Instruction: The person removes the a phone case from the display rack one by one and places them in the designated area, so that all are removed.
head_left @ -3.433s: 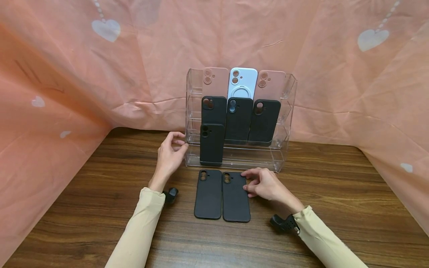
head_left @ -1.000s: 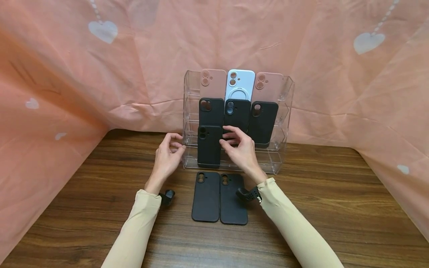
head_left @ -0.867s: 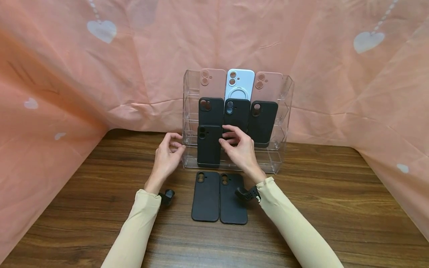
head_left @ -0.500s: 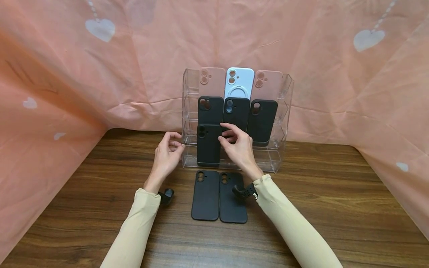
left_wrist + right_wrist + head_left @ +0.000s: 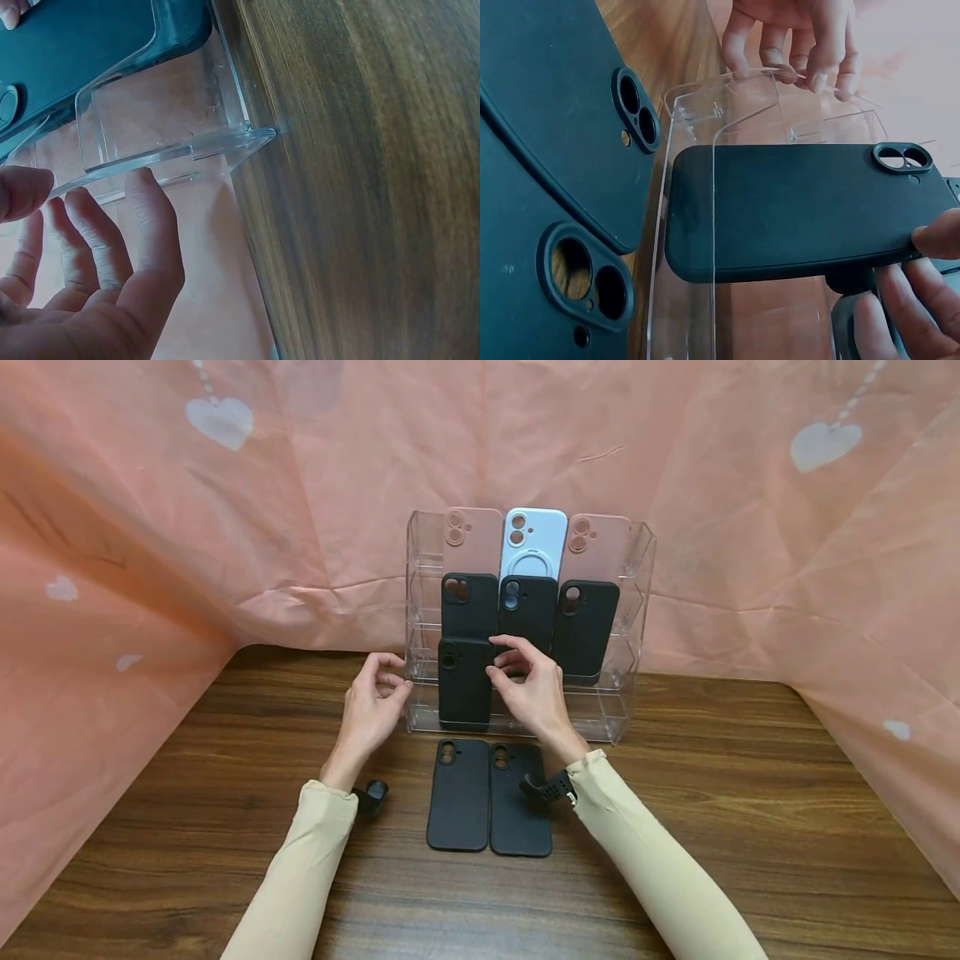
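A black phone case point(image 5: 464, 693) stands in the lowest tier of a clear acrylic display stand point(image 5: 596, 714), at its left end. My right hand point(image 5: 532, 689) pinches the right edge of this case; in the right wrist view the thumb point(image 5: 937, 234) is at its front edge and the fingers are curled just below. My left hand point(image 5: 375, 706) holds the left side panel of the stand, thumb on one side and fingertips point(image 5: 142, 184) on the other. Two more black phone cases lie flat before the stand, a left one point(image 5: 458, 797) and a right one point(image 5: 517, 827) partly under my right wrist.
Three black cases fill the tier above, the right one point(image 5: 587, 631) among them. Behind them stand two pink cases, the left one point(image 5: 480, 539) and right one point(image 5: 611, 543), with a white case point(image 5: 543, 531) between. A pink curtain point(image 5: 337, 485) hangs behind the wooden table point(image 5: 712, 793).
My right hand has left the right flat case on the table and moved up and left to the standing case's edge. In the last second both hands hold nearly still.
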Demonstrator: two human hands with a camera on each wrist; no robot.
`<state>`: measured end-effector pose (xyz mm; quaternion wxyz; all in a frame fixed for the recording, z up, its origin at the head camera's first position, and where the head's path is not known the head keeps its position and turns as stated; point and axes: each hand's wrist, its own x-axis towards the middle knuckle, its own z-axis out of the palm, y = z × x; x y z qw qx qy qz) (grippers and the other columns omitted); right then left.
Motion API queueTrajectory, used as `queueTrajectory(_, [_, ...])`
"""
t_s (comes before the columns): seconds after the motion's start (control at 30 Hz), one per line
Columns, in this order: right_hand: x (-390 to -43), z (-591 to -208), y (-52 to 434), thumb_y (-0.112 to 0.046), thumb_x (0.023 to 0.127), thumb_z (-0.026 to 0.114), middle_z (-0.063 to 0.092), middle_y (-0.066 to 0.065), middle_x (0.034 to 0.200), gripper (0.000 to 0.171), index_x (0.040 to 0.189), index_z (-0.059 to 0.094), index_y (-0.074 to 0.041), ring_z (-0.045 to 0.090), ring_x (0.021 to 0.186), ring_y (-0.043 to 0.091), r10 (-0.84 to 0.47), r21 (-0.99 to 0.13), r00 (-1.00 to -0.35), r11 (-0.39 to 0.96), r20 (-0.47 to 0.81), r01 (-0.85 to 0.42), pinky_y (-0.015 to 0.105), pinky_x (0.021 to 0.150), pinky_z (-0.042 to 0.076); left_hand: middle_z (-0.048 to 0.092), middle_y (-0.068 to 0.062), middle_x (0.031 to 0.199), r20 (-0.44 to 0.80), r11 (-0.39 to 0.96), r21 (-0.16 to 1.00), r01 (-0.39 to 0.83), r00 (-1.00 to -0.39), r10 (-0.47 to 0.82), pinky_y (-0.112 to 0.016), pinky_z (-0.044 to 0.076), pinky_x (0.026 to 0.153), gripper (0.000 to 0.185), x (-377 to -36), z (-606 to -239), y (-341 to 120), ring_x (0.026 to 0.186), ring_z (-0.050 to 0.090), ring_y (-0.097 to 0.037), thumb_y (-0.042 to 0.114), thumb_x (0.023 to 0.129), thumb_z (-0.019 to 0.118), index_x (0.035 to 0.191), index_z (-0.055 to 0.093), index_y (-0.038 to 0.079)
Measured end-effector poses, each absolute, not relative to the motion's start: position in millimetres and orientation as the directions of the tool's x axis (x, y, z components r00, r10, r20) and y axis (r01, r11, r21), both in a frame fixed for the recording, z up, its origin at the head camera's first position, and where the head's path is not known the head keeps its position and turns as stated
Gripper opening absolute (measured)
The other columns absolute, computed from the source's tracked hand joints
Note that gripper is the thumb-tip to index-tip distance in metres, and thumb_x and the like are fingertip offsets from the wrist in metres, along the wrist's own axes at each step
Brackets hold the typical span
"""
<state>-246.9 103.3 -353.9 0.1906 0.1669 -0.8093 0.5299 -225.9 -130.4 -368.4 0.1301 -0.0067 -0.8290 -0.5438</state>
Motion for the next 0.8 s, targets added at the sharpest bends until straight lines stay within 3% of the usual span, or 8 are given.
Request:
queueTrajectory(0.43, [-244.3,-352.0,115.1,0.001,0.091,0.071,0.069,0.014,0.101,0.037,0.126,0.069,-0.012,0.072,0.088,0.026,-0.086,-0.784,-0.847,0.338,0.525,-0.520,0.022,0.069,0.053,0.069,-0.014,0.099,0.203,0.391,0.910,0.138,-0.970,-0.130,-0.023,0.055,0.060,0.027,-225.1,-367.8,-130.6,0.083,0.072,-0.037,0.013,0.097,0.064,0.123,0.058,0.015])
queueTrajectory(0.67, [-243.7,-346.0,123.6,0.006,0.090,0.070,0.071,0.017,0.108,0.039,0.126,0.069,-0.008,0.073,0.091,0.030,-0.069,-0.774,-0.825,0.308,0.561,-0.553,0.013,0.079,0.054,0.069,-0.015,0.099,0.208,0.393,0.908,0.142,-0.970,-0.130,-0.022,0.054,0.059,0.027,-224.9,-368.0,-129.9,0.082,0.072,-0.037,0.013,0.096,0.065,0.123,0.058,0.014])
queueTrajectory(0.8, [-243.2,-342.6,129.1,0.005,0.090,0.071,0.071,0.020,0.109,0.039,0.127,0.069,-0.007,0.073,0.092,0.033,-0.058,-0.776,-0.816,0.278,0.575,-0.566,0.011,0.078,0.054,0.069,-0.014,0.099,0.213,0.403,0.904,0.145,-0.968,-0.130,-0.023,0.054,0.059,0.027,-224.9,-367.9,-129.5,0.076,0.071,-0.031,0.013,0.096,0.065,0.123,0.058,0.015])
